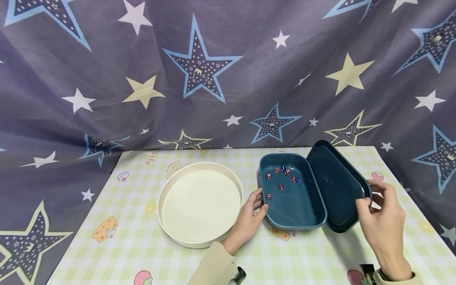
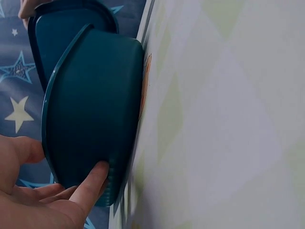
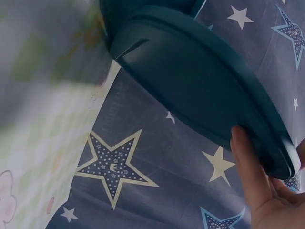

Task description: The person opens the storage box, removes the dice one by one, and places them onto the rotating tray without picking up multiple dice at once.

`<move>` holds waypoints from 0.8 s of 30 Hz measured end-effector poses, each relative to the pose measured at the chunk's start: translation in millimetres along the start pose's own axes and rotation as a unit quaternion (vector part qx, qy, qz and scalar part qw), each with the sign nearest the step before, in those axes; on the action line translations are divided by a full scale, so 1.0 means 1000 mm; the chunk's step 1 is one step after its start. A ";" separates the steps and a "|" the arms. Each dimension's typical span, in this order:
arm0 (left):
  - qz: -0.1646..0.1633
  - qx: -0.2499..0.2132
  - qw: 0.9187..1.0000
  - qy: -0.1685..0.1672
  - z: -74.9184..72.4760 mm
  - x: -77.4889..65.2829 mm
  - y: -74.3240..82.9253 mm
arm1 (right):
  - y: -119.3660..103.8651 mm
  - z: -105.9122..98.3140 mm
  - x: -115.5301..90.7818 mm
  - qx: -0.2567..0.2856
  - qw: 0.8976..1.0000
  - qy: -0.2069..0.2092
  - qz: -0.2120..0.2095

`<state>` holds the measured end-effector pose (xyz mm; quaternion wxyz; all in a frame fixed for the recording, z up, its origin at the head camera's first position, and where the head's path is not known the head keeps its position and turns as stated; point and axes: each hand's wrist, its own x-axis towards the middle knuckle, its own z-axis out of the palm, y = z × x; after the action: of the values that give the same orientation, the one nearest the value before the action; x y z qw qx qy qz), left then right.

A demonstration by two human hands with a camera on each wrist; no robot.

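Observation:
A dark teal plastic box stands uncovered on the table. Several small dice, red ones and blue ones, lie scattered mostly in its far half. My left hand holds the box's left side, thumb at the rim and fingers against the outer wall. In my right hand the matching lid is pinched by its right edge, tilted up beside the box. The lid's left edge is close to the box's right rim; whether they touch I cannot tell.
A round cream tray with a low rim stands left of the box, by my left wrist. Green-and-white checked cloth with cartoon prints covers the table. Behind hangs a dark curtain patterned with stars.

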<state>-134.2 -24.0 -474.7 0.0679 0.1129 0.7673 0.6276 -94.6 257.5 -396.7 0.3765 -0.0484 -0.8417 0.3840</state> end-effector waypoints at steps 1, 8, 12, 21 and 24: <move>-0.001 0.001 1.000 0.000 0.000 0.000 0.000 | 0.001 -0.001 0.000 -0.003 1.000 0.001 0.004; -0.002 -0.001 1.000 -0.001 -0.001 -0.002 0.001 | 0.012 -0.002 0.001 -0.038 0.999 -0.009 0.027; -0.001 -0.005 1.000 0.000 -0.001 -0.003 0.003 | 0.020 -0.001 0.002 -0.072 0.996 -0.037 0.041; 0.004 0.006 1.000 0.002 0.000 -0.004 0.002 | 0.047 -0.007 0.011 -0.192 0.956 -0.213 0.060; 0.001 0.011 1.000 0.003 0.000 -0.004 0.001 | 0.058 -0.007 0.014 -0.212 0.942 -0.252 0.059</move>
<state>-130.1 -25.0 -473.6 0.0637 0.1124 0.7742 0.6196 -111.5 307.5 -425.0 0.1099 -0.0787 -0.9666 0.2179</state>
